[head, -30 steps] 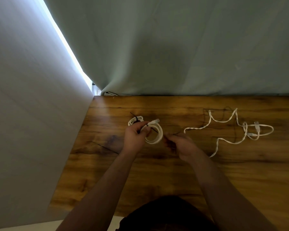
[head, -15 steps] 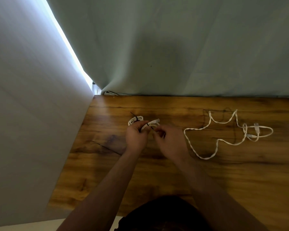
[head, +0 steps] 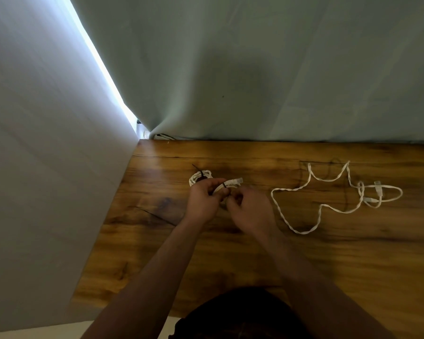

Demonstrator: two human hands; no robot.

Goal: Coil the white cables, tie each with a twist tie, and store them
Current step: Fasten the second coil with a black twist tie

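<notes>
My left hand (head: 203, 200) grips a coiled white cable (head: 231, 184) just above the wooden table (head: 230, 253); its connector end sticks out to the right, and a dark twist tie (head: 223, 185) wraps it. My right hand (head: 249, 207) meets the left, fingers curled and pinching at the tie; most of the coil is hidden between the hands. Behind the left hand lies another small white coil (head: 199, 176) bound with a dark tie. A loose white cable (head: 328, 199) sprawls uncoiled on the right of the table.
Grey curtains hang along the table's far edge (head: 279, 69) and down its left side (head: 47, 167), with a bright gap between them. A thin dark wire (head: 338, 172) lies under the loose cable. My dark clothing (head: 242, 314) is at the near edge.
My right hand has moved left from beside the coil until it meets my left hand at the tie. The coil has gone from lying open to mostly hidden between my hands.
</notes>
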